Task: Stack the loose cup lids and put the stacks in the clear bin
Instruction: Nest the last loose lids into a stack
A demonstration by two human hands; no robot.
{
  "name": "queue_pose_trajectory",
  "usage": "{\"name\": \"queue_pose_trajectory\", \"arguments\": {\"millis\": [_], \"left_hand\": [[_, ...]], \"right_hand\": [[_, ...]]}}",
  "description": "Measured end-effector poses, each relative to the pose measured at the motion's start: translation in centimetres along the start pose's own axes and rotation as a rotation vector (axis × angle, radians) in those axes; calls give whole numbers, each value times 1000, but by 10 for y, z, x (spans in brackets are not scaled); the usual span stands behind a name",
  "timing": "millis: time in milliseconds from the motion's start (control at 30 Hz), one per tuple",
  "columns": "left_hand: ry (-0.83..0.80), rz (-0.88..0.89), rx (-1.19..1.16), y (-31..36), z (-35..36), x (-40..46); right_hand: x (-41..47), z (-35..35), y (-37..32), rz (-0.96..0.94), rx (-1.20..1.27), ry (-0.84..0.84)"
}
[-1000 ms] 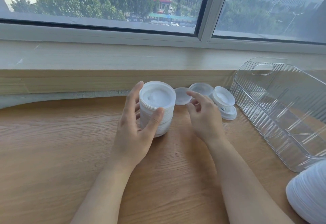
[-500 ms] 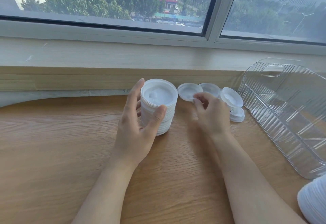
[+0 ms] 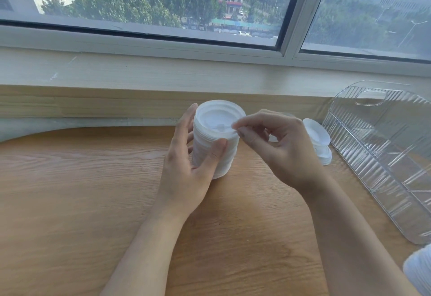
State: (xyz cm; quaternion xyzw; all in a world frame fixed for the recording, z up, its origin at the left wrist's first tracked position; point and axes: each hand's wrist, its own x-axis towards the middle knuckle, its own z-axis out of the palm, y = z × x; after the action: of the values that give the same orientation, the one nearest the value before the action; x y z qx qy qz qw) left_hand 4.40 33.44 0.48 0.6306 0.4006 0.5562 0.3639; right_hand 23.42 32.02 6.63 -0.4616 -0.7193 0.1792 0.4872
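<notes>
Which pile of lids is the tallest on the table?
The lid stack gripped by the left hand; the lids beside the clear bin form a lower pile.

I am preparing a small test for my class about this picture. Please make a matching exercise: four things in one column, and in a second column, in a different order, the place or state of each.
Things:
1. left hand
2. right hand
3. clear bin
4. small pile of loose lids

Places or states:
A. lies between the right hand and the bin
B. pinches one lid at the top of the tall stack
C. stands at the right edge of the table, with no lids inside
D. holds the side of the tall lid stack

Pairs: 1-D, 2-B, 3-C, 4-A
</notes>
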Motion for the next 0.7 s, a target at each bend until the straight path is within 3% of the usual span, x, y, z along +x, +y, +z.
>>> {"name": "queue_pose_trajectory", "arguments": {"millis": [233, 700], "left_hand": [[-12, 16, 3, 1, 1, 0], [-15, -4, 12, 1, 1, 1]], "right_hand": [[2, 11, 2, 122, -19, 99], [-2, 20, 12, 205, 12, 21]]}}
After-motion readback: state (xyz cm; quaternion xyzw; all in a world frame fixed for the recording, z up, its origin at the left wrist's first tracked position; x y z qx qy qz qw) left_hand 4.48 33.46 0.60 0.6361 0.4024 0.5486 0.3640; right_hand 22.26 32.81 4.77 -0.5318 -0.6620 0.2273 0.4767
